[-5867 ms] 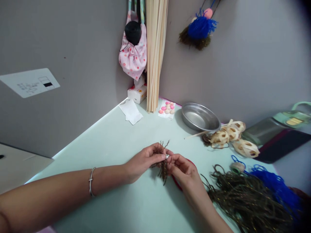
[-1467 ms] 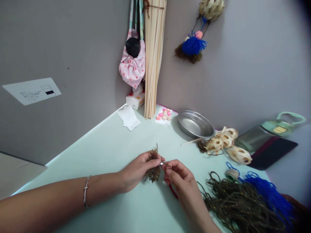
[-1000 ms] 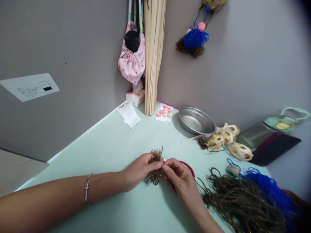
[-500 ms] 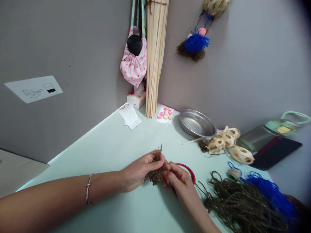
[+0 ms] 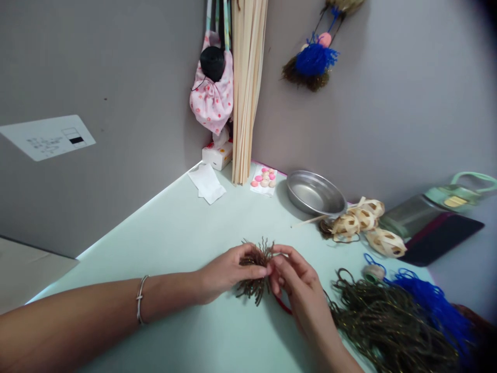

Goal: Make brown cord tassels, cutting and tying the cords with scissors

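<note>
Yarn tuft [image 5: 254, 287] sits pinched between the left hand's [image 5: 221, 274] thumb and fingers, ends splaying above and below; the right hand [image 5: 305, 285] bends close alongside, its pinch too hidden to tell.

two grey walls [image 5: 147, 67] | pale green tabletop [image 5: 186, 223] | bright left edge [image 5: 140, 209]

The yarn tuft [image 5: 254, 288] looks rough, the bowl [image 5: 316, 197] smooth shiny metal, the pouch [image 5: 213, 106] matt cloth.
</note>
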Motion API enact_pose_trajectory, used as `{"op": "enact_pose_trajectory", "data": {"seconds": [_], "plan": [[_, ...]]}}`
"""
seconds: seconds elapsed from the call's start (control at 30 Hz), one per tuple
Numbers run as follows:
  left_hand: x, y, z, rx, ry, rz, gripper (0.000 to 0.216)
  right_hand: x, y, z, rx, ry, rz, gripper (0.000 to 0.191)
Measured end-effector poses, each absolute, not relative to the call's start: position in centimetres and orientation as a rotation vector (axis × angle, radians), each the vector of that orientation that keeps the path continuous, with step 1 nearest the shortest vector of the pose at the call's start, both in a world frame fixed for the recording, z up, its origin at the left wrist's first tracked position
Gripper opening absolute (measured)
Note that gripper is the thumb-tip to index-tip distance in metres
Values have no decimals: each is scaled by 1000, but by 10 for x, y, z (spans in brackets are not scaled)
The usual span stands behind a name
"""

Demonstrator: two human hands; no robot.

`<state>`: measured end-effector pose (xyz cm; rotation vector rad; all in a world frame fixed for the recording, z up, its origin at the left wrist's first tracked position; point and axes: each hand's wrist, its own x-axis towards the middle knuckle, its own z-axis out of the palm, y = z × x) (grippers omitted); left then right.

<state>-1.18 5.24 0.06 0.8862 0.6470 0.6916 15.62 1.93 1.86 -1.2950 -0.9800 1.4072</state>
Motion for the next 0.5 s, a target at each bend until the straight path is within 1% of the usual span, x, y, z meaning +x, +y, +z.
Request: {"op": "enact_pose_trajectory", "data": {"seconds": [0.1, 0.2, 0.3, 0.37, 0.5], "plan": [[-13, 54, 1, 786, 677, 690, 35, 159, 20, 25, -1308, -979, 1301, 38], [-13, 56, 3, 737, 719, 739, 32, 164, 21, 25, -1382, -1099, 1254, 35], [-13, 57, 2, 723, 747, 777, 31, 166, 20, 20, -1415, -1365, 1342, 33], [-13, 57, 1, 742, 755, 773, 32, 165, 19, 17, -1383, -1503, 1340, 34], [-14, 58, -2, 856, 726, 731, 33, 164, 18, 17, -1392, -1502, 1234, 35]]}}
